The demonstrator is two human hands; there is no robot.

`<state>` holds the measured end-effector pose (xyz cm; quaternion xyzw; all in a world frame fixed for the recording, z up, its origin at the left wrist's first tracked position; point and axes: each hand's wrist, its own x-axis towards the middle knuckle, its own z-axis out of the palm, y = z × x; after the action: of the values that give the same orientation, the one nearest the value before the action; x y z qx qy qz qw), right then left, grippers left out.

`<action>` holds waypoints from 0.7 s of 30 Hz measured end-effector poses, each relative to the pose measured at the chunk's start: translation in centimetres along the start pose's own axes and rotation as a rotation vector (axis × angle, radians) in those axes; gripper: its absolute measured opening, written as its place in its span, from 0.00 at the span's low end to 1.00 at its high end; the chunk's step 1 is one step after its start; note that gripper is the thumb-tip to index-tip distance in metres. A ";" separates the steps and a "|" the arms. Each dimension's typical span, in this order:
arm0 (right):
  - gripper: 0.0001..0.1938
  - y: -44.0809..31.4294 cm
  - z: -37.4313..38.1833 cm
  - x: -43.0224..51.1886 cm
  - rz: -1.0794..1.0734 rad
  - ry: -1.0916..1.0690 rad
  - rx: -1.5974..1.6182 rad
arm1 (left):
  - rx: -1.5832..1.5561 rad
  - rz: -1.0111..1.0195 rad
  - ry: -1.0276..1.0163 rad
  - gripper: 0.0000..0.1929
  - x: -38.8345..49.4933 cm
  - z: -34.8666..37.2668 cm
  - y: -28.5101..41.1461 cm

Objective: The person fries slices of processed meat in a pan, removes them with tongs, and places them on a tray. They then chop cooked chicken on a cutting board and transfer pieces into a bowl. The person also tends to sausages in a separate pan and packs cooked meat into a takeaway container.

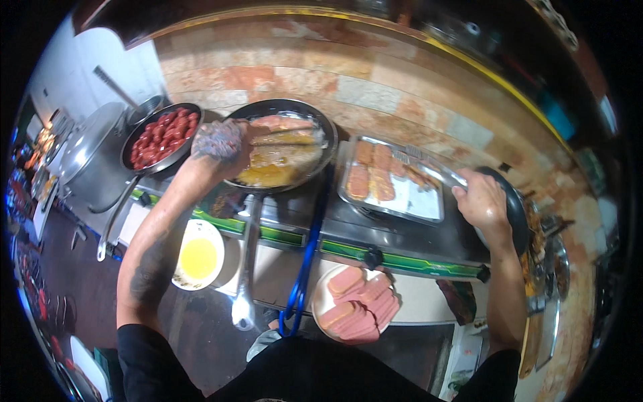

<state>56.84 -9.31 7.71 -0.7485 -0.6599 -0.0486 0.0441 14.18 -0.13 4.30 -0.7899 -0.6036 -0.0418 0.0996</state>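
Observation:
My left hand (221,140) grips a thin two-armed utensil (289,144), tongs or chopsticks, reaching over a black frying pan (329,156). Bubbling yellow oil (271,168) fills the pan, and pink meat slices (281,122) lie in it near the far rim. Metal tongs (437,171) are held in my right hand (485,201) above a rectangular metal tray (434,213) lined with white paper. Their tips are apart, close to browned luncheon meat slices (382,183) and other fried pieces (422,178) on that tray. Whether the tips touch food is unclear.
Red sausages (163,135) fill a smaller pan at left, beside a large lidded pot (95,156). In front of the stove (392,236) are a bowl of beaten egg (199,259) and a plate (326,314) of sliced luncheon meat (356,306). A blue hose (304,271) hangs over the edge.

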 end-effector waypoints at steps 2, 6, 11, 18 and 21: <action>0.18 -3.1 0.5 0.8 -0.195 0.162 0.061 | 0.051 -0.023 0.135 0.18 -0.8 0.0 -4.1; 0.20 -11.2 5.3 4.2 -0.558 0.235 0.160 | 0.254 -0.127 0.020 0.14 -0.5 1.9 -9.5; 0.17 -20.5 10.8 7.8 -0.792 0.333 -0.163 | 0.307 -0.120 -0.160 0.10 -0.9 4.8 -11.6; 0.15 -24.7 13.2 10.0 -0.874 0.377 -0.010 | 0.186 -0.113 -0.122 0.11 -1.7 4.8 -13.1; 0.14 -24.0 11.5 10.5 -0.811 0.341 0.055 | 0.157 -0.191 -0.018 0.10 -2.4 4.0 -13.3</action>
<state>34.47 5.54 -2.28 -0.4086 -0.8848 -0.1671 0.1495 0.53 1.80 1.39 -0.7191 -0.6783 0.0035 0.1514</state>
